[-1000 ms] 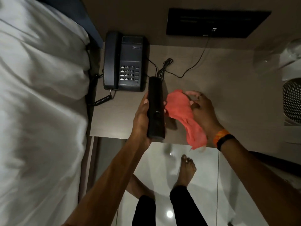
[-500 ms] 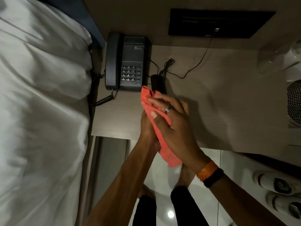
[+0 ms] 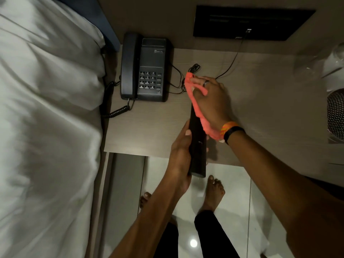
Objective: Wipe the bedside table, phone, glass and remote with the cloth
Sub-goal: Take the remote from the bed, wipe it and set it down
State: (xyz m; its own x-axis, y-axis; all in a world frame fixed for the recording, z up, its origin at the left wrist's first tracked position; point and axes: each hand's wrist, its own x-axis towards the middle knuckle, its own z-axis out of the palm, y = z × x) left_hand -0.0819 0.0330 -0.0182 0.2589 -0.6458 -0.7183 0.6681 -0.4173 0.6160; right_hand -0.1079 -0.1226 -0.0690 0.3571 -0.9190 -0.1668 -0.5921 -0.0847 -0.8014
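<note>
My left hand [image 3: 181,151] grips the lower part of a long black remote [image 3: 198,153], held above the front edge of the beige bedside table [image 3: 149,131]. My right hand [image 3: 210,101] presses a red cloth [image 3: 197,107] against the remote's upper end, which the cloth and hand hide. A black desk phone [image 3: 145,67] with its handset on the cradle sits at the table's back left. A clear glass [image 3: 309,67] stands at the far right of the table, faint in the dim light.
A white-sheeted bed [image 3: 46,127] borders the table on the left. Thin black cables [image 3: 193,68] run from a dark wall panel [image 3: 251,23] to the phone. A perforated dark object [image 3: 336,114] sits at the right edge. Below are tiled floor and my bare feet.
My right hand with the cloth has slid up the remote from its middle toward the far end. The lower part of the remote, covered half a second ago, now shows in my left hand.
</note>
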